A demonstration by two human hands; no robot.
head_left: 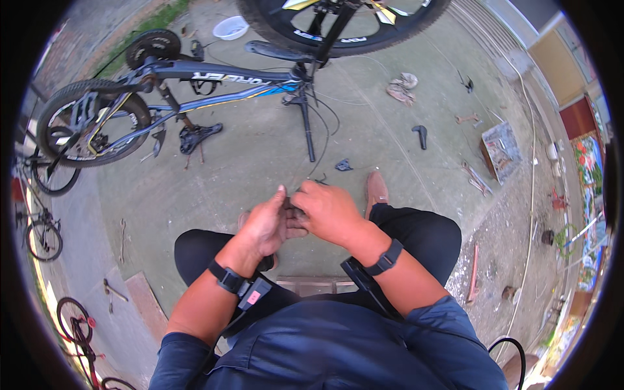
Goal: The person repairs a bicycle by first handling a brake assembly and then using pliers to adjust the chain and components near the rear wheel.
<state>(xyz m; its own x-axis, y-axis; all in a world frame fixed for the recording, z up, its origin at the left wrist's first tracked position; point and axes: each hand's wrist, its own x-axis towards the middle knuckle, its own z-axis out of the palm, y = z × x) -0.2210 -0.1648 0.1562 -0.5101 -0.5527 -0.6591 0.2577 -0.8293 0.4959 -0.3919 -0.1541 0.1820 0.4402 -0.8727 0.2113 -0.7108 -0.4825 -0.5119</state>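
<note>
My left hand (268, 226) and my right hand (331, 211) meet in front of my knees. A small dark thing shows in part between them, too covered by fingers to name. My left hand is cupped around it with the thumb raised. The fingers of my right hand curl inward over it, and a dark bit pokes out above the knuckles. Just beyond my hands a small black part (343, 165) lies on the ground. A bicycle (214, 75) lies on its side farther off, its handlebar (307, 127) pointing towards me.
A metal tray (500, 151) with tools stands at the right, with wrenches (477, 179) beside it. A black curved part (422, 137), a rag (402, 88) and a white basin (231, 28) lie farther off. A hammer (114, 294) rests at the left.
</note>
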